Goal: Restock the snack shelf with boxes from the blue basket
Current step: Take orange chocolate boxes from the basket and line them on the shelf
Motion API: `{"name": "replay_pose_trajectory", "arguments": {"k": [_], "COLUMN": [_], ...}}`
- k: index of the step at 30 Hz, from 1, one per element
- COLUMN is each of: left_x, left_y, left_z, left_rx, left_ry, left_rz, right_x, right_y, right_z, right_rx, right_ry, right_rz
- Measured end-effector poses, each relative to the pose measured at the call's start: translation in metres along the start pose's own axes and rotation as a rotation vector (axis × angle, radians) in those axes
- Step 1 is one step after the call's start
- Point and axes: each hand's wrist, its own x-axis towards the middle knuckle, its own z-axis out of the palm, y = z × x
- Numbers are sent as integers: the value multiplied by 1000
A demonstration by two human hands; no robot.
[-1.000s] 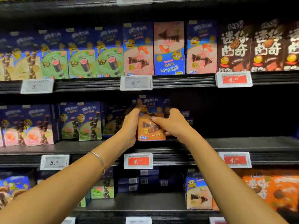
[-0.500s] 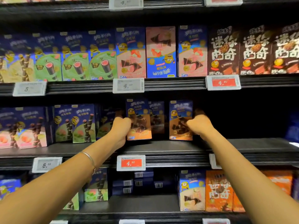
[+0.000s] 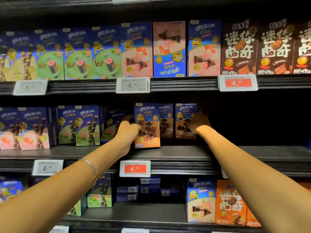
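Two hands reach into the middle shelf [image 3: 185,153]. The left hand [image 3: 127,130] curls its fingers round the 9 o'clock edge of the front box [image 3: 149,115], which stands upright near the shelf lip, with the red tag [image 3: 135,168] at its 6 o'clock. The right hand [image 3: 199,122] grips the right box [image 3: 183,113] from its 3 o'clock side; that box stands upright, further back. A third box [image 3: 166,121] stands between them, also further back. A bangle [image 3: 89,165] circles the left wrist. Green boxes [image 3: 79,126] stand at 9 o'clock of the left hand.
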Motion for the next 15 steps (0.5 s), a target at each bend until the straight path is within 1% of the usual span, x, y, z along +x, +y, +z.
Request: {"name": "replay_pose_trajectory", "arguments": {"k": [7,10,13,15], "left_x": [8,10,12,12], "left_y": [-3,-1,1,4], "left_z": [1,4,7,11], "left_rx": [2,11,-13,-27], "left_ry": [-18,-14,-34,-44], "left_rz": [-18,-35,-8,35], "right_x": [6,0,-21,-37], "right_y": [3,1,-10,-23], "right_z": [3,-1,-15,-23], "right_rx": [51,110,179,190], "right_ry": [-9,2,143,250], "right_rz": [35,98,180,110]}}
